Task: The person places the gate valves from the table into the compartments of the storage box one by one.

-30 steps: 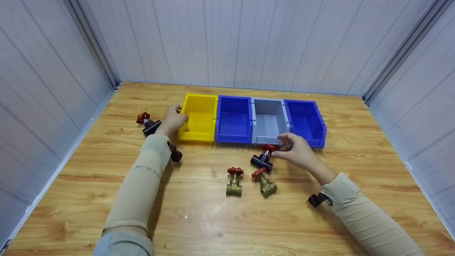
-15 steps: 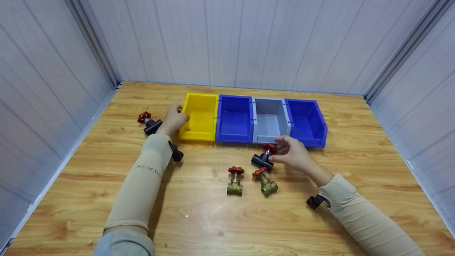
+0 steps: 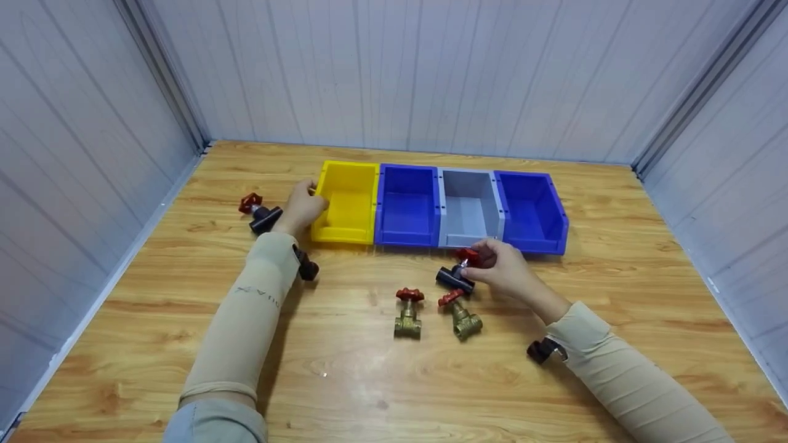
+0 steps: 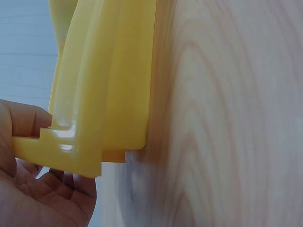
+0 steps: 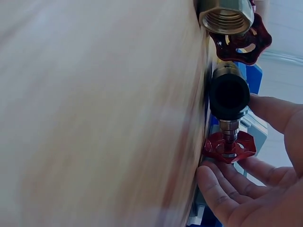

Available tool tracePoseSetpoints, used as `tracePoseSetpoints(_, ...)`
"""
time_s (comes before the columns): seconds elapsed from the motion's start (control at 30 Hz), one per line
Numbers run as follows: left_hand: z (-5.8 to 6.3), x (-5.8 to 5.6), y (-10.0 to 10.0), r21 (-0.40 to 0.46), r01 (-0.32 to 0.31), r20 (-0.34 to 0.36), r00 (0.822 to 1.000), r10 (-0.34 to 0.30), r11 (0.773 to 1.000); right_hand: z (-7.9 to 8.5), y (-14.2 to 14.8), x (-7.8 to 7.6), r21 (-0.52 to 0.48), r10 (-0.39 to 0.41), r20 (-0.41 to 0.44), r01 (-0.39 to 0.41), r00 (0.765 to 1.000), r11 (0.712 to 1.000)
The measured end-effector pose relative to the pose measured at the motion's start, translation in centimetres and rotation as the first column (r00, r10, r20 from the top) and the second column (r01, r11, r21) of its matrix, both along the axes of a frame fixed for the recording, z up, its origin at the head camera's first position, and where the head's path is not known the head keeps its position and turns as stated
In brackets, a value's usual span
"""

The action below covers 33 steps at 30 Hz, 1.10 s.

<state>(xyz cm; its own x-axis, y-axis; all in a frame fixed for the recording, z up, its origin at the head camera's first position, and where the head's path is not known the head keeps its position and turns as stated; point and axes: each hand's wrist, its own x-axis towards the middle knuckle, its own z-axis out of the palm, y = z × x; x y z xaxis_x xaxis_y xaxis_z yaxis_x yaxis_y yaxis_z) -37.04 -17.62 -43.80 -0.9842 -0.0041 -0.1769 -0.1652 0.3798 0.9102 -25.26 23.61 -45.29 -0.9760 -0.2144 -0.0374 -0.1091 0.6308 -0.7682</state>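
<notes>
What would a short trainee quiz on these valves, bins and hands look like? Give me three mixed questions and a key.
1. Which hand grips the yellow plastic open-front bin?
2. True or false: both brass T-shaped valves with red handwheels lie inside the grey plastic bin.
3. Multiple choice: how many black T-shaped valves with red handwheels show in the head view? A: two. B: three. C: four.

Key:
1. The left hand.
2. False; they lie on the wood-grain table.
3. A.
</notes>
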Motion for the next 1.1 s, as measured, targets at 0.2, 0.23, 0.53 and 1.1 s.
tracePoseSetpoints(0.2, 0.1, 0.0, 0.0, 0.006, 0.001, 0.005, 1.0, -0.001, 1.0, 0.2, -0.6, 0.0, 0.052, -0.013, -0.005, 0.014, 1.0, 0.999)
tracePoseSetpoints(0.23, 0.1, 0.0, 0.0, 0.008, 0.0, 0.004, 1.0, 0.0, 1.0, 0.2, -0.7, 0.0, 0.063, -0.017, -0.003, 0.017, 1.0, 0.998)
tracePoseSetpoints(0.53, 0.0, 0.2, 0.1, -0.002, 0.003, -0.026, 1.0, -0.003, 1.0, 0.3, -1.1, 0.2, 0.101, -0.025, 0.016, 0.023, 1.0, 0.995)
tracePoseSetpoints(1.1, -0.2, 0.4, 0.0, 0.017, 0.014, -0.021, 1.0, -0.013, 1.0, 0.3, -1.4, 1.0, 0.09, 0.03, -0.03, -0.027, 0.999, 0.996)
